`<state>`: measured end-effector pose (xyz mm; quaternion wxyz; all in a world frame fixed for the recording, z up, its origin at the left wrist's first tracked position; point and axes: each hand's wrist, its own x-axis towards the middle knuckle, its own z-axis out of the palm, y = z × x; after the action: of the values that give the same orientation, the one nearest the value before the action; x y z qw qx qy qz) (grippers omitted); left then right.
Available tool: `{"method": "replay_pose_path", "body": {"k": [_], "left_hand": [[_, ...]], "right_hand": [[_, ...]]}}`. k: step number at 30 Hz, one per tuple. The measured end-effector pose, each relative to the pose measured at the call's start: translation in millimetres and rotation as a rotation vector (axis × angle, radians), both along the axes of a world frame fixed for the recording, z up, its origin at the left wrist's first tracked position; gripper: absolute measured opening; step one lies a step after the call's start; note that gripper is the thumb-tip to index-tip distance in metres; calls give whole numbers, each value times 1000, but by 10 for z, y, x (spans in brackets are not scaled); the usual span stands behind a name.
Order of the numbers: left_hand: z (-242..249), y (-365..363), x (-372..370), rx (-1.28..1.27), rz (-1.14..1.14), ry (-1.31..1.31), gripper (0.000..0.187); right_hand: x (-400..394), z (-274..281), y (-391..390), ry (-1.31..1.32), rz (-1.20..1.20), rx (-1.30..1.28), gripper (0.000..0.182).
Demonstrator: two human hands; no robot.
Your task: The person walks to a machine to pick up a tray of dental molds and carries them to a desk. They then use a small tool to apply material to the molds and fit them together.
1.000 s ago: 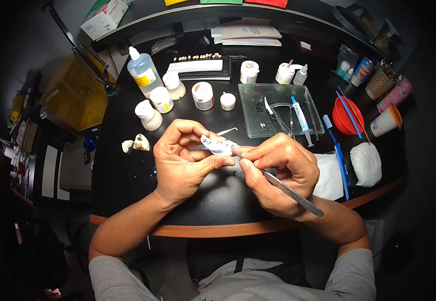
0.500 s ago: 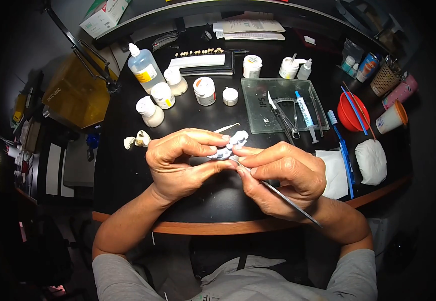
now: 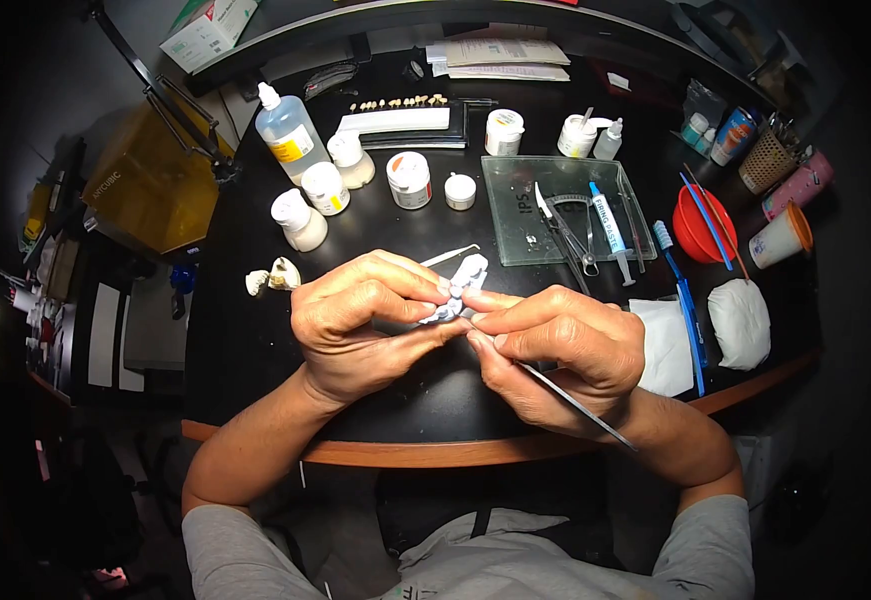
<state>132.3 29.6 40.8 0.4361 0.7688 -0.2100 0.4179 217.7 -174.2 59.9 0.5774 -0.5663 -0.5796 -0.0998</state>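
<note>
Near the middle of the desk, my left hand [image 3: 360,315] grips a small pale bluish-white dental model [image 3: 469,273] between thumb and fingers. My right hand [image 3: 565,345] pinches a thin metal dental instrument [image 3: 587,408] like a pen, its shaft slanting down to the right. The instrument's tip is by the model's lower side, largely hidden by my fingertips. Fingers of both hands meet at the model. Just beyond it lies a slim hooked probe [image 3: 452,254]. Left of my left hand sit small tooth-model pieces [image 3: 283,274].
A glass slab [image 3: 515,215] carries tweezers, a caliper and a firing paste syringe [image 3: 610,232]. On the right are a red bowl [image 3: 693,232], a blue toothbrush [image 3: 685,310] and white tissue [image 3: 663,345]. White jars [image 3: 409,182] and a bottle [image 3: 285,128] stand behind.
The dental model has turned slightly, its upper end tipping left and nearer me. My right hand has shifted a little left with the instrument. Both grips stay the same.
</note>
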Motion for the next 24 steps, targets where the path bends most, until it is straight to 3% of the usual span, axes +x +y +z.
{"method": "replay_pose_path", "body": {"k": [17, 24], "left_hand": [[-16, 6, -17, -7, 14, 55, 37], [-30, 23, -19, -105, -87, 141, 34]], "right_hand": [[34, -48, 30, -6, -54, 34, 18], [90, 3, 22, -77, -55, 22, 17]]}}
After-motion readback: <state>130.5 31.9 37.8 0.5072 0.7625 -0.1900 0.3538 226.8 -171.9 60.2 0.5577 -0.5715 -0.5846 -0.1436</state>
